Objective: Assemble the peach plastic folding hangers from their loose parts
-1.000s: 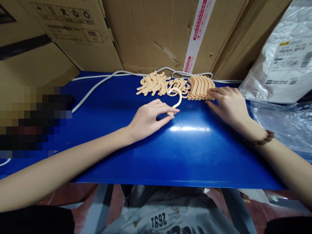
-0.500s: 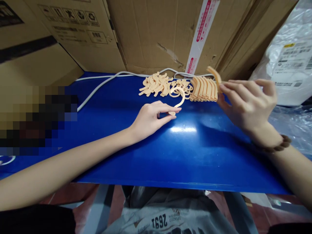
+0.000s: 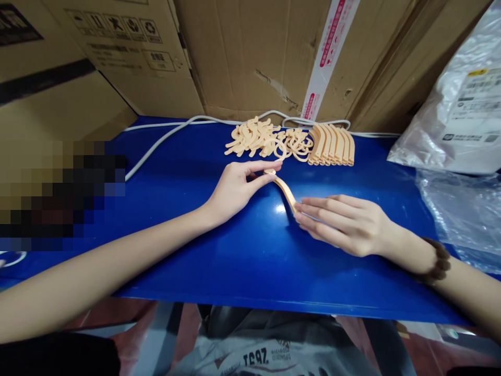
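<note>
Between the fingertips of my left hand is a beige hanger hook, its curve pointing away from me. My right hand pinches the lower end of a curved beige hanger arm. The arm's upper end meets the base of the hook at my left fingertips; whether they are joined I cannot tell. Behind my hands lie a loose pile of wavy beige pieces, a heap of hooks and a neat row of hanger arms.
The blue table runs up to large cardboard boxes at the back. A white cable crosses its rear part. Clear plastic packaging lies at the right. A blurred-out patch covers the left side.
My right hand has come from beside the row of arms, left and towards me, bringing the hanger arm to the hook. My left hand has stayed nearly in place, still holding the hook.
</note>
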Tool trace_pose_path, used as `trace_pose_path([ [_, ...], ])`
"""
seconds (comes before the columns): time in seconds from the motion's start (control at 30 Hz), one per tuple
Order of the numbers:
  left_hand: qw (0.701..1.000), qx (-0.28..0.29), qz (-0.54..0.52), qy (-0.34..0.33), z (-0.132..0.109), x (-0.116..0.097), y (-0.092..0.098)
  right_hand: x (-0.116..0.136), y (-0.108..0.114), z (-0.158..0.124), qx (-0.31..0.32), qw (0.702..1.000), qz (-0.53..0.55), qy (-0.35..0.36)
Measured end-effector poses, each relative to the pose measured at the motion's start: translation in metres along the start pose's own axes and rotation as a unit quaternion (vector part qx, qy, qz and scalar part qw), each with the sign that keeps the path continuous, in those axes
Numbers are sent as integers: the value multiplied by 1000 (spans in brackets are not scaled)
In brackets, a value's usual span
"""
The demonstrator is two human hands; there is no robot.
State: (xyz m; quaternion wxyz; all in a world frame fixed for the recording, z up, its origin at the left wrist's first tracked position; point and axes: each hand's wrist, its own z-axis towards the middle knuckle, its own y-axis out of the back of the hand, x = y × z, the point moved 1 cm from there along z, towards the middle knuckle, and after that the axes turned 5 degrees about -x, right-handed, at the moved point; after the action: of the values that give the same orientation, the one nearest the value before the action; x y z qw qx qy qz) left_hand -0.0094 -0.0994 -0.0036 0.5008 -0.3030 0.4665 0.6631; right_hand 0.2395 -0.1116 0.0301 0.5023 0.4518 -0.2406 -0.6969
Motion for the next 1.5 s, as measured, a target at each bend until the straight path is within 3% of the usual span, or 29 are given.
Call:
trace_pose_path([
  [0.2,999,27,23,-32,0,0,-4,8,-5,6,29,999,15,3],
  [0.33,999,12,43,-27,-3,-3,-5,11,-7,9,43,999,10,7],
  [0.57,995,30,58,-75,-4,-6,-7,16,-9,10,47,999,10,11],
  [0.8,994,30,66,-79,-3,-5,-8,18,-10,11,44,998,37,13],
  [0.9,992,33,77,-97,-4,-7,-7,13,-9,11,19,997,66,-40],
  [0.97,990,33,82,-114,-5,-8,-7,5,-8,10,-5,986,110,-127],
  [1.03,987,33,80,-136,-5,-10,-7,-5,-9,11,-32,952,175,-250],
  [1.07,985,33,78,-149,-6,-11,-7,-11,-10,11,-48,921,213,-322],
  [1.13,981,32,74,-175,-7,-12,-7,-20,-15,13,-70,835,297,-458],
  [1.2,976,36,77,-201,-8,-13,-8,-27,-24,17,-59,740,390,-546],
  [1.23,974,41,78,-210,-8,-13,-8,-29,-29,20,-48,701,433,-564],
  [1.3,970,59,79,-220,-9,-13,-8,-31,-38,23,-33,653,499,-569],
  [1.43,973,90,87,-193,-11,-11,-9,-35,-50,22,-64,598,548,-582],
  [1.5,976,76,116,-166,-12,-11,-9,-38,-53,18,-89,563,562,-599],
])
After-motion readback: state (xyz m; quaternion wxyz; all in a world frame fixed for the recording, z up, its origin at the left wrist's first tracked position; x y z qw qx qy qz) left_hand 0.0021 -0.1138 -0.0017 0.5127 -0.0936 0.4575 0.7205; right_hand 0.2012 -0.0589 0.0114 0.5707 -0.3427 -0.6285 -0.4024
